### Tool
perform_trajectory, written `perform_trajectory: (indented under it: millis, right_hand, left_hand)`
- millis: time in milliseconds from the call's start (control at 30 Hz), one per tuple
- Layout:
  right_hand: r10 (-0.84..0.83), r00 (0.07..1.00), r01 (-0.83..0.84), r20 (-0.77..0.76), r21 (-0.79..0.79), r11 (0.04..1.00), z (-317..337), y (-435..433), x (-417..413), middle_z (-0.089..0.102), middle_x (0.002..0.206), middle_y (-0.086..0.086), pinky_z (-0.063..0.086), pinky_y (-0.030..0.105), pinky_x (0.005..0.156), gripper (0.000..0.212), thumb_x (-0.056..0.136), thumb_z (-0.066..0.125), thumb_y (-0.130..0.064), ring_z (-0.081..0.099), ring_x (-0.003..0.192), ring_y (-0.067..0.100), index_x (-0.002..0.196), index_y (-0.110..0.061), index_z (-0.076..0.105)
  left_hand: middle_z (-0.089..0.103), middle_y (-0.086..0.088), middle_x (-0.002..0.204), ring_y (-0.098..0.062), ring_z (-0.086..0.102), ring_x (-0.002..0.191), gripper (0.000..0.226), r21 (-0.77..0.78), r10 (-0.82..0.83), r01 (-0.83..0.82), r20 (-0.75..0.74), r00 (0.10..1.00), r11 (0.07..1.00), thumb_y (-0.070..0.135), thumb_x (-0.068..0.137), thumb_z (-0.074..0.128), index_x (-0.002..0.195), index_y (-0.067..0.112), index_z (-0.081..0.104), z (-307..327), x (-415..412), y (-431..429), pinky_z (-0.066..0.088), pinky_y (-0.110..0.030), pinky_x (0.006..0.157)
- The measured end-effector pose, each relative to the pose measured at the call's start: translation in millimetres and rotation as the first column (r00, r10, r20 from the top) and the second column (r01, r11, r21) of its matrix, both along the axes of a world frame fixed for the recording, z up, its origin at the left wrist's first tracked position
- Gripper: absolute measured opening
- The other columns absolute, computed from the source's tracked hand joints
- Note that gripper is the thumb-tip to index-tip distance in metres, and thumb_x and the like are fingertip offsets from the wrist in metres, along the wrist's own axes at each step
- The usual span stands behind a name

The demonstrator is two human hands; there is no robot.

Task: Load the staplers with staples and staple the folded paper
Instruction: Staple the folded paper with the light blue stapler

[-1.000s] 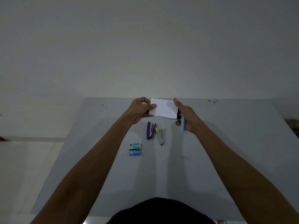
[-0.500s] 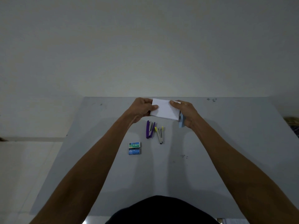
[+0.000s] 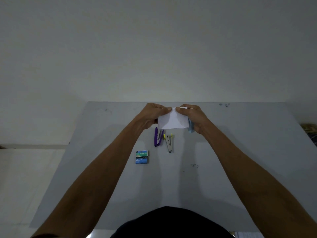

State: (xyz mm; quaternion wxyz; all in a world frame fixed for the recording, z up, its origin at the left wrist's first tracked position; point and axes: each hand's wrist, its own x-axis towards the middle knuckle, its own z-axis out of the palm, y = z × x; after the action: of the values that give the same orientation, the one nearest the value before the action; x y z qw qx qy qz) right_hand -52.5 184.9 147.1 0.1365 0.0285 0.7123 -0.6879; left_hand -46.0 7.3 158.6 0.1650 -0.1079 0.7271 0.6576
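A folded white paper (image 3: 173, 121) is held up over the far middle of the grey table (image 3: 240, 152). My left hand (image 3: 152, 115) pinches its upper left edge and my right hand (image 3: 193, 115) pinches its upper right edge, fingertips nearly meeting at the top. A light blue stapler (image 3: 191, 127) is tucked in my right palm, mostly hidden behind the paper. Below the paper lie a purple stapler (image 3: 158, 139), opened, and a grey stapler with yellow tips (image 3: 169, 142), opened as well. Two staple boxes, green (image 3: 141, 153) above blue (image 3: 141, 160), sit to the left.
A few small specks (image 3: 194, 165) lie on the table right of centre, and small scraps (image 3: 223, 104) sit near the far right edge. A pale wall rises behind the table. Tiled floor shows at the left.
Both hands moved toward each other along the paper's top edge, and the paper tilted so its face turns toward me. The blue stapler slid further behind the paper.
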Motion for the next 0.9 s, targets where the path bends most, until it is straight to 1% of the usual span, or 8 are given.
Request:
perform_trajectory:
  millis: [167,233,333,467,567,733,833,900]
  right_hand:
    - [-0.022,1.0,0.023,0.018,-0.003,1.0,0,-4,0,0.059,0.07,0.004,0.046,0.018,0.053,0.023,0.089,0.065,-0.014,0.056,0.063,0.015,0.066,-0.014,0.058]
    - [-0.042,0.998,0.042,0.042,0.003,0.999,1,-5,2,0.063,0.072,0.004,0.047,0.022,0.056,0.019,0.088,0.067,-0.02,0.058,0.066,0.017,0.07,-0.015,0.062]
    - [-0.023,0.993,0.014,0.115,0.077,0.997,-1,0,7,0.066,0.074,0.002,0.043,0.025,0.051,0.011,0.084,0.071,-0.03,0.057,0.061,0.014,0.082,-0.02,0.069]
    - [-0.05,0.989,0.044,0.14,0.046,0.998,-7,6,6,0.067,0.077,0.001,0.041,0.023,0.047,0.008,0.085,0.071,-0.025,0.057,0.062,0.014,0.085,-0.018,0.069]
    - [-0.086,0.988,0.081,0.127,0.045,0.996,-6,9,3,0.066,0.076,0.001,0.039,0.023,0.047,0.008,0.086,0.07,-0.025,0.056,0.062,0.014,0.084,-0.018,0.069]
    - [-0.111,0.988,0.106,0.108,0.05,0.993,-6,7,1,0.066,0.077,0.0,0.038,0.023,0.048,0.009,0.087,0.068,-0.027,0.055,0.063,0.014,0.082,-0.019,0.068]
    - [-0.116,0.985,0.11,0.124,0.055,0.992,-4,11,-3,0.065,0.079,0.002,0.039,0.022,0.044,0.017,0.087,0.069,-0.028,0.055,0.064,0.015,0.094,-0.012,0.069]
    - [-0.119,0.983,0.114,0.137,0.043,0.993,-4,16,-5,0.065,0.08,0.004,0.039,0.021,0.041,0.025,0.086,0.069,-0.029,0.054,0.062,0.017,0.101,-0.009,0.068]
  left_hand:
    - [0.064,-0.009,0.083,-0.022,0.06,0.077,0.017,-0.041,0.038,-0.039,-0.024,0.999,0.998,0.023,0.084,0.07,0.075,0.01,0.067,-1,-2,2,0.05,-0.024,0.058]
    - [0.065,-0.013,0.088,-0.027,0.061,0.083,0.017,-0.04,0.072,-0.074,-0.038,0.997,0.996,0.024,0.083,0.072,0.074,0.01,0.068,-4,-3,2,0.051,-0.028,0.062]
    - [0.066,-0.015,0.096,-0.029,0.062,0.09,0.018,-0.035,0.09,-0.092,-0.041,0.995,0.995,0.025,0.082,0.072,0.079,0.008,0.069,-6,-6,-5,0.054,-0.033,0.067]
    - [0.068,-0.015,0.09,-0.025,0.065,0.08,0.035,0.066,0.048,-0.05,0.038,0.998,0.997,0.026,0.087,0.067,0.1,-0.006,0.065,-3,1,-8,0.059,-0.028,0.059]
    - [0.067,-0.021,0.095,-0.025,0.066,0.078,0.037,0.072,0.028,-0.032,0.052,0.998,0.997,0.021,0.091,0.063,0.109,-0.011,0.062,-5,4,-6,0.061,-0.03,0.062]
    - [0.067,-0.02,0.098,-0.026,0.066,0.08,0.031,0.036,0.067,-0.066,-0.017,0.998,0.997,0.02,0.091,0.062,0.105,-0.007,0.065,-1,2,-2,0.061,-0.032,0.064]
    - [0.068,-0.016,0.096,-0.025,0.066,0.082,0.03,0.053,0.017,-0.017,0.017,1.0,0.998,0.021,0.09,0.064,0.107,-0.003,0.065,2,5,-2,0.06,-0.034,0.069]
    - [0.067,-0.014,0.096,-0.024,0.066,0.08,0.026,0.046,-0.024,0.021,0.066,0.998,0.999,0.015,0.088,0.066,0.107,-0.001,0.064,1,7,-3,0.06,-0.034,0.072]
